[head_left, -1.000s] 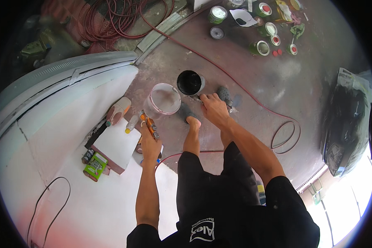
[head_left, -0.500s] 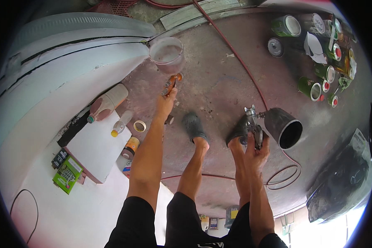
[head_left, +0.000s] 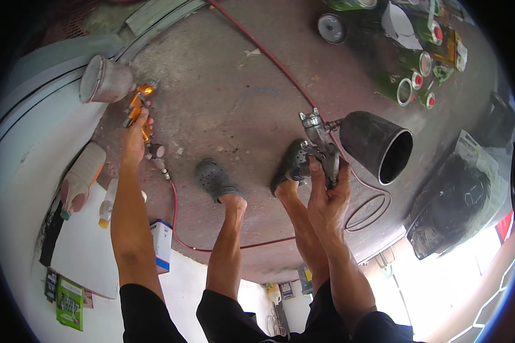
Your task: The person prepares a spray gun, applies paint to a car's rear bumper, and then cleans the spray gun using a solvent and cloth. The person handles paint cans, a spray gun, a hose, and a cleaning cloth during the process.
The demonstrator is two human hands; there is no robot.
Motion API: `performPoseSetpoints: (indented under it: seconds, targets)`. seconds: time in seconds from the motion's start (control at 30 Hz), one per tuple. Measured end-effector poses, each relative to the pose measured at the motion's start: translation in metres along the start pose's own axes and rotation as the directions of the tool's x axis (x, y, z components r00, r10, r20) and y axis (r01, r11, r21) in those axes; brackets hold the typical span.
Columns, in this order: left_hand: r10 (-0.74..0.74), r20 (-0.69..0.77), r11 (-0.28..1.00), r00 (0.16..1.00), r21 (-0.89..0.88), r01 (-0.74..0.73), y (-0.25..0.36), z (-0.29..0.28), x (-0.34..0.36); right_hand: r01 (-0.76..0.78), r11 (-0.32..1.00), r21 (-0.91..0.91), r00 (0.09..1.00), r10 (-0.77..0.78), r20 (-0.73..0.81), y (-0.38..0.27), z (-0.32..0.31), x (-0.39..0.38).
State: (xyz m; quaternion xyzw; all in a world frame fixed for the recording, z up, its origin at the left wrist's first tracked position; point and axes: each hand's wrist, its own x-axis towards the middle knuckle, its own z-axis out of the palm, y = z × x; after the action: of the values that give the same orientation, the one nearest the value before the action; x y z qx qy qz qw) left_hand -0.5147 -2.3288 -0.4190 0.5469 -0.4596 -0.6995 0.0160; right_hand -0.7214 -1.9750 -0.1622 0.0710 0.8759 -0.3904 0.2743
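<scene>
My left hand (head_left: 135, 137) is closed on an orange spray gun (head_left: 136, 107) at the left, topped by a grimy pinkish cup (head_left: 105, 83). A regulator (head_left: 157, 154) under its handle joins a red hose (head_left: 175, 223). To the right, my right hand (head_left: 329, 203) grips a silver spray gun (head_left: 320, 137) by its handle, with a large dark cup (head_left: 372, 146) on its side, mouth tipped toward the right. Below and between the guns are my feet in grey perforated clogs (head_left: 212, 180).
Green cans (head_left: 397, 88), a loose lid (head_left: 332, 27) and rags crowd the upper right. The hose loops across the floor. A white slab (head_left: 83, 246) with bottles (head_left: 83, 174) and boxes lies at left by a white panel (head_left: 34, 148). A plastic-covered black bundle (head_left: 440, 206) sits at right.
Both guns have been lifted and moved apart: the orange one up and leftward, the silver one out to the right, its dark cup now on its side. The view has shifted too.
</scene>
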Motion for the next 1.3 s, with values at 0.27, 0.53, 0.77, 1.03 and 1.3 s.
performPoseSetpoints:
  seconds: [0.27,0.53,0.77,1.03,1.3]
  targets:
    - [0.137,-0.291,0.886,0.947,0.464,0.015,0.002,-0.016,-0.043,0.184,0.923,-0.338,0.982,-0.184,0.031,0.028,-0.003,0.005]
    - [0.139,0.414,0.64,0.899,0.655,-0.401,-0.002,0.156,-0.229,0.282,0.933,-0.223,0.959,-0.281,0.04,0.012,-0.003,-0.003]
    - [0.227,0.434,0.751,0.872,0.492,-0.44,-0.012,0.258,-0.286,0.254,0.965,-0.064,0.967,-0.255,-0.005,-0.012,-0.022,-0.036]
    - [0.122,0.278,0.914,0.953,0.344,-0.217,0.019,0.265,-0.327,0.298,0.954,-0.008,0.936,-0.291,0.196,-0.029,-0.122,-0.072]
    - [0.152,0.266,0.79,0.952,0.547,-0.278,0.068,0.272,-0.349,-0.027,0.997,-0.067,0.995,0.033,0.091,0.06,-0.206,-0.112]
